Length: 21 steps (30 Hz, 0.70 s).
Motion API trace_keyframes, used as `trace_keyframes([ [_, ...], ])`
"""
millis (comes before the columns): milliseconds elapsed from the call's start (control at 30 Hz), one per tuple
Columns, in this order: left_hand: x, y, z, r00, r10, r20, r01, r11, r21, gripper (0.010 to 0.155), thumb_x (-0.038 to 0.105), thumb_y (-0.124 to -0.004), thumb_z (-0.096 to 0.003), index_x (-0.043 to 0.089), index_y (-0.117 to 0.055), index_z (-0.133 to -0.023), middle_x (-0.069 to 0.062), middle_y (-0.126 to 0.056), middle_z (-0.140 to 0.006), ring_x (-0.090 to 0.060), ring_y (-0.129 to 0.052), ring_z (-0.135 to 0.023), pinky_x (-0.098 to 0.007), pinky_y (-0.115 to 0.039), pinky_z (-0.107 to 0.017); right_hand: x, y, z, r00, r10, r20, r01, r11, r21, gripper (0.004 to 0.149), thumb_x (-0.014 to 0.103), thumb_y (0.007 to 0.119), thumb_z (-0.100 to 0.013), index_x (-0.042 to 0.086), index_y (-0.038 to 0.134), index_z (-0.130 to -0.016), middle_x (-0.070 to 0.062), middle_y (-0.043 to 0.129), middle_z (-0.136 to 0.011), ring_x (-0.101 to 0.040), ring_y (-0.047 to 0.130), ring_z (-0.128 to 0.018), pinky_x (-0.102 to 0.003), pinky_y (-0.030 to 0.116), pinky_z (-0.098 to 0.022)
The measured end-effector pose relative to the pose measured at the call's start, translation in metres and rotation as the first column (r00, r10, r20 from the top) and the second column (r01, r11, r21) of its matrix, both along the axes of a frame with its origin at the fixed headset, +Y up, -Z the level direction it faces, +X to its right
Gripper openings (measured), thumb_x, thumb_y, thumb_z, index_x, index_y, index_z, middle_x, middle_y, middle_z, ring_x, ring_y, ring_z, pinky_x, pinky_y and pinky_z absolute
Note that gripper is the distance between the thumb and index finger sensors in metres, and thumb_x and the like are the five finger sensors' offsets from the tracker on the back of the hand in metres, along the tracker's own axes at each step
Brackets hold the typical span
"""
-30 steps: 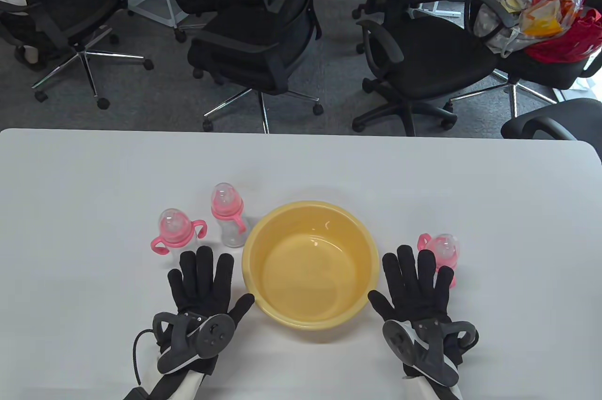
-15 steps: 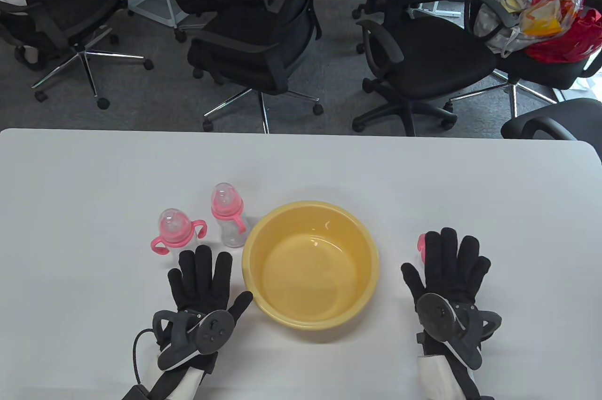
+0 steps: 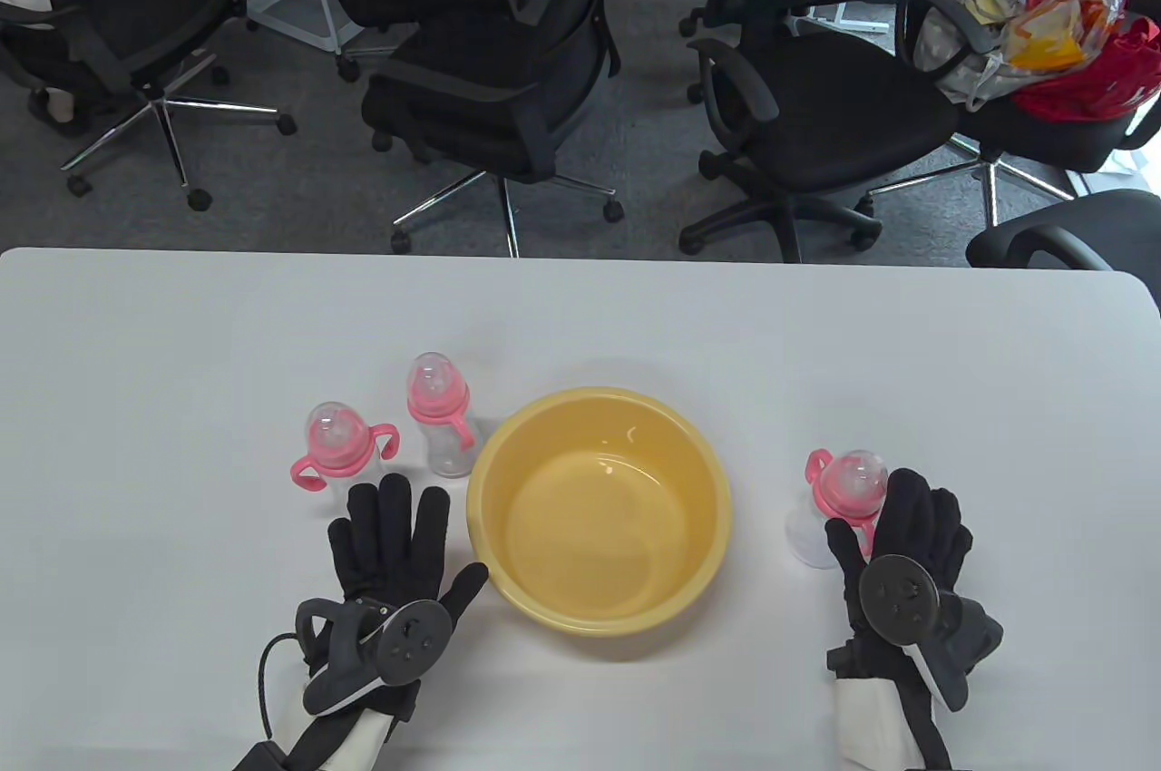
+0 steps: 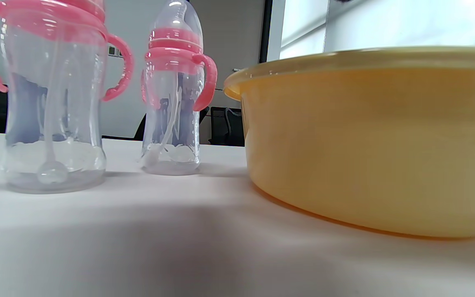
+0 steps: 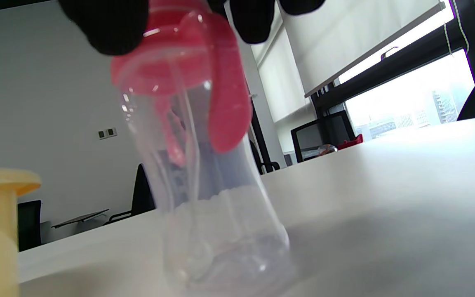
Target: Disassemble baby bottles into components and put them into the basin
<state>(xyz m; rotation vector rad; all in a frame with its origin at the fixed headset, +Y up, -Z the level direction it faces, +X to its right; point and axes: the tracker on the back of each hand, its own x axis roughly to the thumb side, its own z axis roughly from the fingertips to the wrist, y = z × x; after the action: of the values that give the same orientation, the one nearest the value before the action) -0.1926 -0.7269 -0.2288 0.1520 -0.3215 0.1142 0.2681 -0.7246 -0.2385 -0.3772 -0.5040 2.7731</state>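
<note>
Pink-collared bottle [image 3: 839, 503] tilted, gripped by R hand [image 3: 902, 549]; L hand [image 3: 395, 549] flat, prob. resting on table.

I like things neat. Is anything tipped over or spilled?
Only one thing: the clear baby bottle with pink handles right of the yellow plastic basin leans, tilted in the right hand's grip. Nothing looks spilled.

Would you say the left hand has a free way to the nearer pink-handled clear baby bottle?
Probably yes: the left hand lies flat just short of the nearer pink-handled clear baby bottle, with only bare table between them.
</note>
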Motion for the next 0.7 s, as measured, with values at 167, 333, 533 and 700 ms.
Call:
trace_keyframes([
  [167,0.000,-0.001,0.000,1.000,0.001,0.002,-0.001,1.000,-0.002,0.082,0.056,-0.048,-0.0656,0.009,-0.003,-0.117,-0.035,-0.003,-0.118,-0.061,-0.004,-0.103,-0.079,-0.020,-0.070,0.002,-0.002,-0.001,1.000,-0.013,0.017,0.013,0.999,-0.029,0.074,0.042,0.071,-0.057,0.000,0.042,-0.111,-0.023,0.068,-0.104,-0.047,0.060,-0.092,-0.064,0.050,-0.070],
  [333,0.000,-0.001,0.000,1.000,0.003,0.004,-0.003,1.000,-0.004,0.082,0.055,-0.048,-0.0657,0.009,-0.004,-0.117,-0.035,-0.005,-0.119,-0.062,-0.005,-0.104,-0.079,-0.022,-0.070,0.001,-0.002,0.000,0.999,0.007,0.050,-0.006,1.000,-0.022,0.054,0.035,0.074,-0.057,0.004,0.066,-0.100,-0.016,0.087,-0.086,-0.040,0.080,-0.079,-0.060,0.067,-0.062],
  [533,0.006,0.005,-0.004,0.999,0.031,0.015,-0.032,0.999,0.010,0.082,0.054,-0.049,-0.0658,0.008,-0.006,-0.118,-0.036,-0.010,-0.120,-0.063,-0.013,-0.105,-0.078,-0.030,-0.072,-0.005,0.006,0.000,0.999,-0.013,0.039,0.010,0.997,0.082,0.045,0.036,0.077,-0.055,0.014,0.074,-0.095,-0.009,0.088,-0.084,-0.036,0.081,-0.079,-0.057,0.070,-0.062],
  [700,0.013,0.028,-0.016,0.989,0.149,0.017,-0.149,0.989,0.023,0.082,0.053,-0.050,-0.0656,0.005,-0.012,-0.119,-0.038,-0.019,-0.121,-0.065,-0.023,-0.106,-0.076,-0.039,-0.073,-0.017,0.032,0.003,1.000,0.013,-0.006,-0.011,0.980,0.199,0.045,0.036,0.078,-0.054,0.014,0.075,-0.093,-0.009,0.087,-0.082,-0.037,0.080,-0.079,-0.057,0.069,-0.062],
])
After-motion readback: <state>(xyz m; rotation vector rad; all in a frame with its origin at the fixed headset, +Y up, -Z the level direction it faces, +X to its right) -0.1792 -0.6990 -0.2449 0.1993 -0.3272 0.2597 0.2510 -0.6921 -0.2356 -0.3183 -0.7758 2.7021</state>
